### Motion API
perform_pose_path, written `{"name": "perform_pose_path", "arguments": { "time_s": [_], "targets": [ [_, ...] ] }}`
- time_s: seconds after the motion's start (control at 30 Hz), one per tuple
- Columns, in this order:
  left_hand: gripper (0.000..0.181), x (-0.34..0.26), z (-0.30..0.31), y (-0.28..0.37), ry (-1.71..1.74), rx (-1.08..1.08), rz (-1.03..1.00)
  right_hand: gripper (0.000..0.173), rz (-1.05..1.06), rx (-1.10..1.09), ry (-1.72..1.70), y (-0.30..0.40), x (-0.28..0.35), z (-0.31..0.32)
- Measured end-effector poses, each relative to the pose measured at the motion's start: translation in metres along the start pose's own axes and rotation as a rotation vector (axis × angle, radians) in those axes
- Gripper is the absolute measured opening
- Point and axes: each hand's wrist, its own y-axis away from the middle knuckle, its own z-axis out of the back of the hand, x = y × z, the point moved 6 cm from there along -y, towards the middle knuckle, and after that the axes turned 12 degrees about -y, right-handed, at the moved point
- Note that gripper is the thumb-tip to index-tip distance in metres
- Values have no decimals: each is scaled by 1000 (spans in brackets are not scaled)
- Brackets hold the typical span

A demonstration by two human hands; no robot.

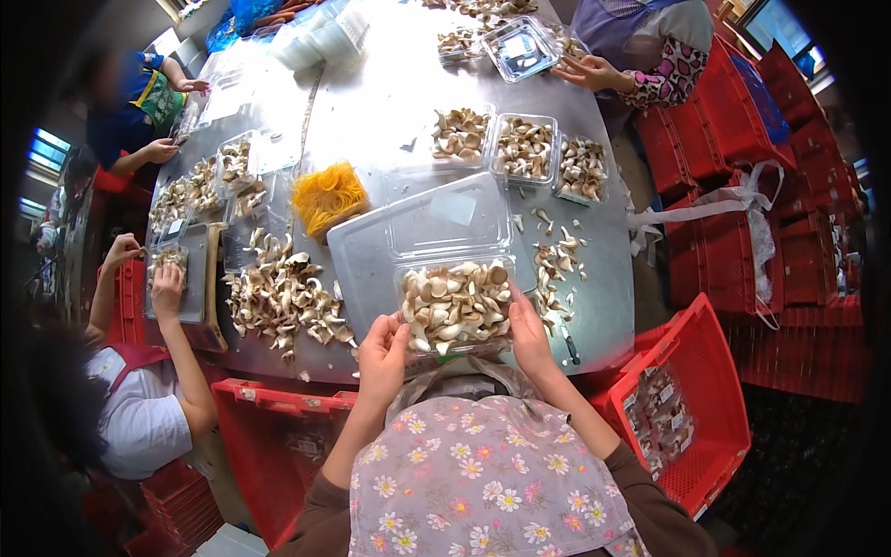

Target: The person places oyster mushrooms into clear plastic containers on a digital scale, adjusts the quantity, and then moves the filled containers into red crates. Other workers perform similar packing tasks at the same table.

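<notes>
Between my two hands is a clear plastic clamshell box [454, 259] heaped with mushrooms [456, 306], its lid folded back away from me. My left hand [383, 355] grips the near left side of the box, and my right hand [530, 333] grips the right side. Under the raised lid lies a grey tray or scale top [358, 271]. A pile of loose mushrooms [282, 299] spreads to the left on the metal table [445, 132]. To the right are smaller loose mushrooms [553, 271] and a knife [571, 348] with a dark handle.
Yellow rubber bands [328, 198] sit in a heap beyond the pile. Several filled boxes [523, 150] stand at the back right. Red crates flank me, a left one [278, 445] and a right one [703, 411] holding packed boxes. Co-workers' hands [167, 289] are busy at the left and far right.
</notes>
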Motion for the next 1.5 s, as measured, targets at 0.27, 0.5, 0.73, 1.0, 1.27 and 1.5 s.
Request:
{"name": "perform_pose_path", "arguments": {
  "time_s": [0.27,0.5,0.73,1.0,1.27,1.5],
  "targets": [
    [19,10,-4,-3,36,17,144,49,0,-4,-46,-5,-6,5],
    [20,14,-3,-13,10,-24,150,47,119,-29,104,-24,-4,-2],
    [14,28,1,-31,-67,-11,122,49,207,-281,772,-34,12,-11],
    [15,34,12,-27,-266,-184,26,12,620,-94,903,-38,61,-58],
    [15,33,29,-17,-320,-235,1,9,485,-39,1035,-58,55,-64],
    [14,36,44,-17,-321,-243,-33,8,462,-107,574,-50,72,-32]
  ]
}}
